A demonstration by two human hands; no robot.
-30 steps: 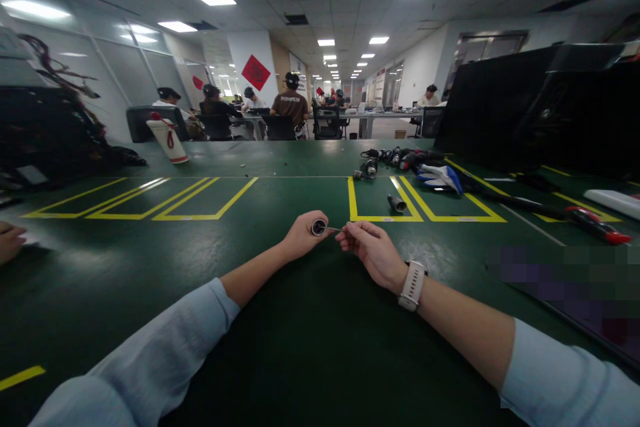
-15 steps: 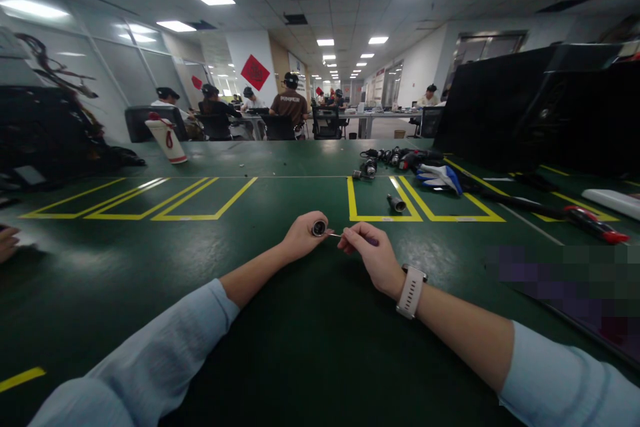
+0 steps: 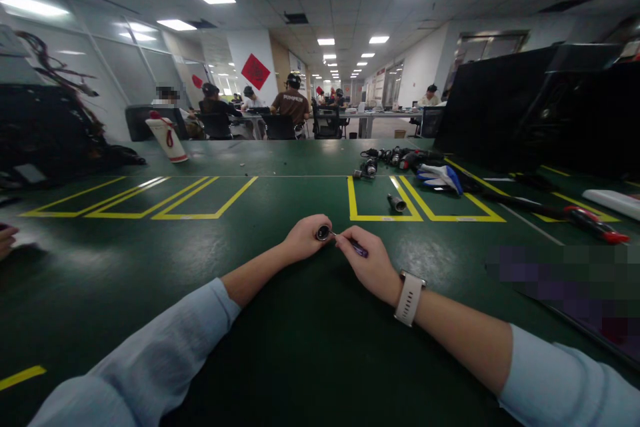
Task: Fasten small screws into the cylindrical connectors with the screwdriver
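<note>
Head view: both hands closed on small work, near side of the yellow-taped box (image 3: pixel 385 218)

The left hand (image 3: pixel 303 238) lies on the green desk (image 3: pixel 280 353), just on the near side of the yellow-taped box and a little to its left. Its grip is closed around a round metal part (image 3: pixel 323 233), whose open end faces the right hand (image 3: pixel 371 265). The right hand rests close beside the left, directly nearer than the box's front line. Its grip is pinched together on a thin tool (image 3: pixel 356 248) with a dark purple handle. The tool's fine metal tip reaches the round metal part; whether it goes inside is too small to tell. A pale watch (image 3: pixel 409 297) sits on the right wrist, and both forearms come out of light blue sleeves.

Inside the yellow-taped box, toward its right side, a small dark cylinder (image 3: pixel 397 203) lies alone. Beyond the box's far edge is a heap of dark parts (image 3: pixel 395 157), and just past its far right corner lies a blue and white glove (image 3: pixel 440 177). Well to the right of the box is a red-handled tool (image 3: pixel 597 227). Far to the left of the box and beyond it stands a tilted white cup (image 3: pixel 167 139) with red markings. At the far left edge, level with the box's front line, another person's hand (image 3: pixel 6 240) touches the desk.
</note>
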